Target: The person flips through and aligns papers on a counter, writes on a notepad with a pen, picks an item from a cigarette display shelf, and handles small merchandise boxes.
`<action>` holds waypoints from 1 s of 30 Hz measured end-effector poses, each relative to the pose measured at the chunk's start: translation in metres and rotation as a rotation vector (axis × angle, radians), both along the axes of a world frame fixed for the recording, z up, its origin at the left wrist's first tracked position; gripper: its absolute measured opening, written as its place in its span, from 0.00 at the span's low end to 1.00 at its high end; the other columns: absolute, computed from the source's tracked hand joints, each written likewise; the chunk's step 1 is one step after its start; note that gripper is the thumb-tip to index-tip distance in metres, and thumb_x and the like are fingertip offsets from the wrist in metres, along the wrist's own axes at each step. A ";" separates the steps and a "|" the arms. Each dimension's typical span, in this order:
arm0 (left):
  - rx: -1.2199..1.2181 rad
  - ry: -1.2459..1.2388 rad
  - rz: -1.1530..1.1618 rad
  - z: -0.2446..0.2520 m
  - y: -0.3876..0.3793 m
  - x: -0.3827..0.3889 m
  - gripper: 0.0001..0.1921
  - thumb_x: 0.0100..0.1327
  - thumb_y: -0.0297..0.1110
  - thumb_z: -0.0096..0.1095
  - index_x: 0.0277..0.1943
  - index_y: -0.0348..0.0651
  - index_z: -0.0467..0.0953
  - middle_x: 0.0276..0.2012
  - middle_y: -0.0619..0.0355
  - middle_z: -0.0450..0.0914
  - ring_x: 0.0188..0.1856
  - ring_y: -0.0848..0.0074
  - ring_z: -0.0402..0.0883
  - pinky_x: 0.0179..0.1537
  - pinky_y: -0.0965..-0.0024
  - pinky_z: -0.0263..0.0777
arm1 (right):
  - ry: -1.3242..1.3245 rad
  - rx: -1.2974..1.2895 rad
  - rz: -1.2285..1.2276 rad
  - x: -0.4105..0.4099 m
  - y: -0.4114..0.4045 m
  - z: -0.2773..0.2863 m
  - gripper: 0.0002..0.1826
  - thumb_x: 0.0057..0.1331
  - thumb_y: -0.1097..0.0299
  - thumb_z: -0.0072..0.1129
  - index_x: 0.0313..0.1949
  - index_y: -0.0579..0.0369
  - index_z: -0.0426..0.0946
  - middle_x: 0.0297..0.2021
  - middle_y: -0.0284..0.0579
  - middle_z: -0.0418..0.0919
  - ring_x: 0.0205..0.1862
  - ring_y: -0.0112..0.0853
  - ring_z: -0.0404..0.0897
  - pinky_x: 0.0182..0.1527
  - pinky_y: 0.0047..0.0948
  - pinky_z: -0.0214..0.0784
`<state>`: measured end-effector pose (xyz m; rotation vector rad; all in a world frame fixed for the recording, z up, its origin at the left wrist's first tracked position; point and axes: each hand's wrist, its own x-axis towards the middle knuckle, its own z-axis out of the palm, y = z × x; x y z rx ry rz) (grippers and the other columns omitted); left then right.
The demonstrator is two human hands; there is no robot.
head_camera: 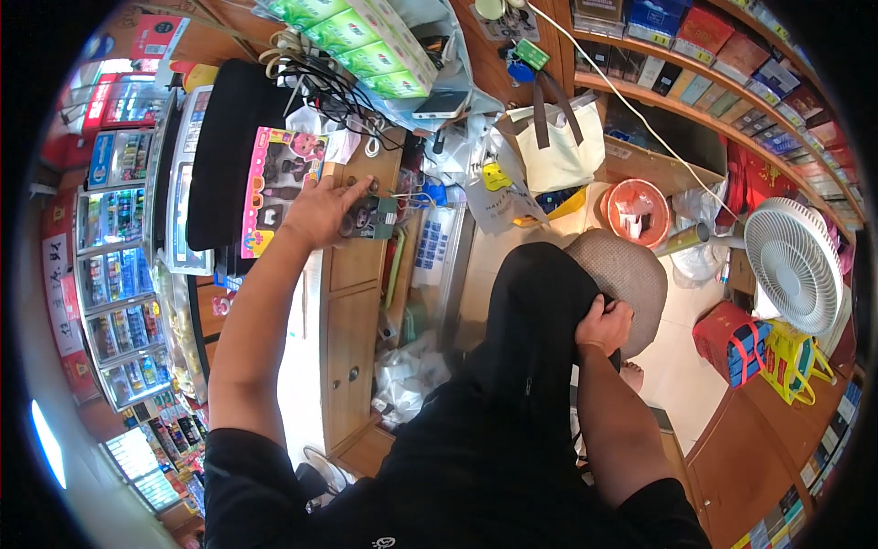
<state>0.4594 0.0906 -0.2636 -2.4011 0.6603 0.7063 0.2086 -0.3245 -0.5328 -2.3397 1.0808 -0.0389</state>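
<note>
My left hand (319, 213) reaches over the end of the wooden counter (350, 264), its fingers spread beside several coins (371, 183). Under or against its fingertips is a small dark green box (374, 218) with a cartoon figure; whether the hand grips it cannot be seen. A pink and yellow toy package (271, 185) with dark pieces lies just left of this hand, partly under the wrist. My right hand (605, 322) rests on my knee in dark trousers (538, 302), fingers curled, apparently with a fold of the cloth. A woven stool seat (624, 274) is behind it.
Black cables (336, 89), green tissue packs (357, 41) and a smartphone (442, 104) crowd the counter's far end. A cream tote bag (559, 147), an orange waste bin (636, 213) and a white fan (792, 264) stand beyond my knees. Packed shelves (693, 65) line the upper right.
</note>
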 end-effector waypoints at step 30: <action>0.118 0.027 -0.008 -0.002 -0.002 0.004 0.61 0.51 0.44 0.89 0.85 0.71 0.54 0.73 0.62 0.78 0.75 0.64 0.70 0.72 0.49 0.65 | -0.023 -0.028 0.002 0.002 -0.002 -0.003 0.20 0.68 0.51 0.64 0.35 0.56 0.73 0.38 0.55 0.76 0.46 0.58 0.77 0.50 0.58 0.67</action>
